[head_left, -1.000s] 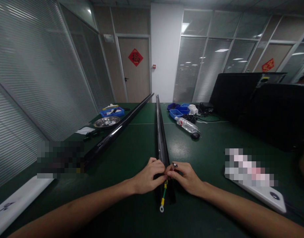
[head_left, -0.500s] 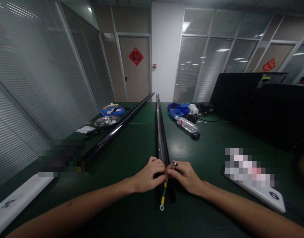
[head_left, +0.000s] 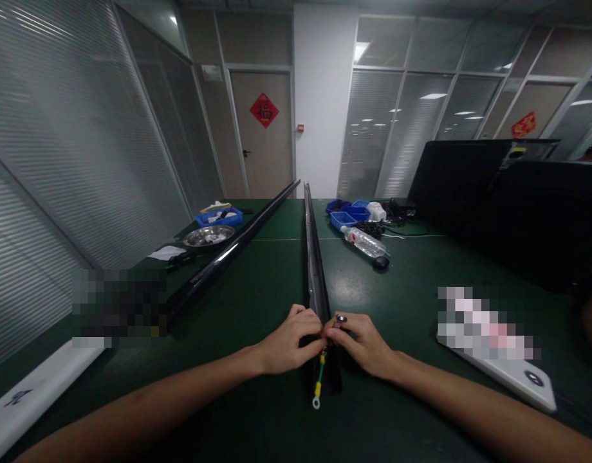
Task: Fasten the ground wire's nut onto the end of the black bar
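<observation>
A long black metal channel [head_left: 316,263] runs away from me down the middle of the table. At its near end the fingertips of my left hand [head_left: 293,341] and my right hand [head_left: 361,344] meet, both pinched closed. A short green-and-yellow ground wire [head_left: 320,373] comes out below the fingertips toward me, its bare ring terminal lowest. My left thumb and fingers close on the wire's upper end. What my right fingertips pinch is hidden. A shiny round metal piece [head_left: 341,318] shows at my right index finger; I cannot tell whether it is worn or held.
A second black channel [head_left: 228,251] lies slantwise to the left. Beyond it are a metal bowl [head_left: 209,236] and a blue tray [head_left: 219,218]. Right of centre are a plastic bottle [head_left: 366,243] and blue bins [head_left: 343,220]. White devices [head_left: 537,379] and dark monitors [head_left: 470,193] flank the table.
Both hands stay at the channel's near end with almost no motion. The lower end of the wire has shifted very slightly.
</observation>
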`<action>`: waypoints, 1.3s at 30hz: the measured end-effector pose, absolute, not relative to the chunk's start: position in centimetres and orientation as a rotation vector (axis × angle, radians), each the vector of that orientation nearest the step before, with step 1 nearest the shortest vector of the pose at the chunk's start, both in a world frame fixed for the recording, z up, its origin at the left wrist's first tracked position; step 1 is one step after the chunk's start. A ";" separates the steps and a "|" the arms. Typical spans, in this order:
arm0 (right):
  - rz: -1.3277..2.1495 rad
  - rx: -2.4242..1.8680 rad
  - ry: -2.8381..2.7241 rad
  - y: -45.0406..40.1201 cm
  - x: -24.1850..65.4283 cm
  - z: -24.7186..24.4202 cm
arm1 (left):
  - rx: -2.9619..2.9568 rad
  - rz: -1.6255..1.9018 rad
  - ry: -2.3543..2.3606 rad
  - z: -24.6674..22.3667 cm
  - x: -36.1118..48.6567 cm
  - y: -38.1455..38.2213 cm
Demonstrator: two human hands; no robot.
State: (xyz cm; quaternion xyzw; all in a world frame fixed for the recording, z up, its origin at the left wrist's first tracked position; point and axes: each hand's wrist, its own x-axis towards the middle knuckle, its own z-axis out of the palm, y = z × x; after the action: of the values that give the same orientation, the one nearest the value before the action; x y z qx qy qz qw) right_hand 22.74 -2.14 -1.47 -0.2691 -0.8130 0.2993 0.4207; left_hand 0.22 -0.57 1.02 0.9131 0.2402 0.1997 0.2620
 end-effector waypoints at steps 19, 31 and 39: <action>0.754 -0.665 -2.030 -2.2 22.6 -1.3 | 2.486 0.536 0.630 0.9 0.2 -0.5; 0.706 -0.671 -2.036 -2.3 22.7 -1.3 | 2.479 0.543 0.652 1.0 0.2 -0.5; 0.755 -0.664 -2.032 -2.2 22.7 -1.3 | 2.497 0.553 0.633 0.7 0.1 -0.4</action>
State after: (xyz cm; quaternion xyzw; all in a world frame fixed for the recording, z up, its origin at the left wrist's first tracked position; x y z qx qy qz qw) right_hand 22.71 -2.17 -1.32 -0.2653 -0.8120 0.3017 0.4235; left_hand 0.05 -0.41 0.70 0.9175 0.2325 0.2033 0.2508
